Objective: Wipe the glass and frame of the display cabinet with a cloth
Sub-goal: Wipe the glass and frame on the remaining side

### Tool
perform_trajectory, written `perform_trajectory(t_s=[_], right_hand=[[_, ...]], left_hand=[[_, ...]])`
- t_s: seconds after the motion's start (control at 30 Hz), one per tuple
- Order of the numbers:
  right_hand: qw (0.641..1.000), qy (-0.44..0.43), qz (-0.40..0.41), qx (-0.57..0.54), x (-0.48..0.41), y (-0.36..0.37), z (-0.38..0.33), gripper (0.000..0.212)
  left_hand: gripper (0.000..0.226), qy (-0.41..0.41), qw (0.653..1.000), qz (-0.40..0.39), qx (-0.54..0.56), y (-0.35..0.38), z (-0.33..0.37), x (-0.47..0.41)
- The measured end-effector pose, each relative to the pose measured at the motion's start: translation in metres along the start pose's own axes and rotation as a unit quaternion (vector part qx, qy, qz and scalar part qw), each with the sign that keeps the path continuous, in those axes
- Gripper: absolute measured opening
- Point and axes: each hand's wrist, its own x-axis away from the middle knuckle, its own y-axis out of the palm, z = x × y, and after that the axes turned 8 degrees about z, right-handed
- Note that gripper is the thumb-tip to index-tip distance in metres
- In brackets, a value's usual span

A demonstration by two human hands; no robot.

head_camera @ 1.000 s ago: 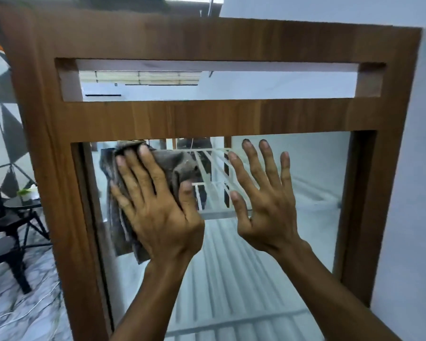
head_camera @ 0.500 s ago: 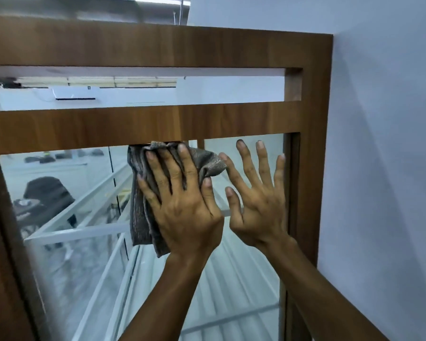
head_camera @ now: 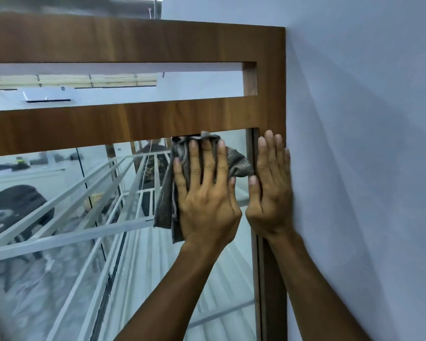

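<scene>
The display cabinet has a brown wood-grain frame (head_camera: 138,124), its broad top rail and a second rail beneath it parted by a long open slot, and its right upright standing flush against a pale grey wall (head_camera: 367,143). Below the lower rail sits the clear glass pane (head_camera: 59,217), which shows white bars and railings and blurred dark shapes; whether these lie behind the glass or are mirrored in it cannot be told. The crumpled grey woven cloth (head_camera: 167,200) lies against the glass in the pane's upper right corner: its top edge is bunched right under the lower rail, one fold reaches right towards the inner edge of the upright, and its loose lower part hangs down the glass to the left of the wrist. The left hand (head_camera: 207,193) is spread flat over the cloth, fingers straight, pointing up and slightly apart, the palm pressing the fabric onto the pane rather than gripping it. The right hand (head_camera: 271,190) is also open and flat, with nothing in it, fingers together and pointing up; it rests on the right upright of the frame, its outer edge meeting the line where wood joins wall, and its thumb lies at the inner edge of the upright just beside the cloth's right fold. The two hands are side by side at much the same height, close but not touching, with both forearms rising from the lower part of the view.
</scene>
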Motion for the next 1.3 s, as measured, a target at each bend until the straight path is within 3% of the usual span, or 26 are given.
perform_trajectory(t_s=[0.27,0.43,1.3], right_hand=[[0.999,0.007,-0.032,-0.043,0.002,-0.007,-0.001,0.061],[0.998,0.0,-0.044,-0.038,0.003,-0.008,0.001,0.06],[0.999,-0.023,-0.047,-0.011,0.026,-0.01,0.015,0.056]], left_hand=[[0.068,0.153,0.986,-0.059,0.018,0.009,0.009,-0.01],[0.066,0.203,0.976,-0.068,0.032,0.005,0.0,-0.016],[0.067,0.268,0.962,-0.036,0.034,0.009,-0.012,0.018]])
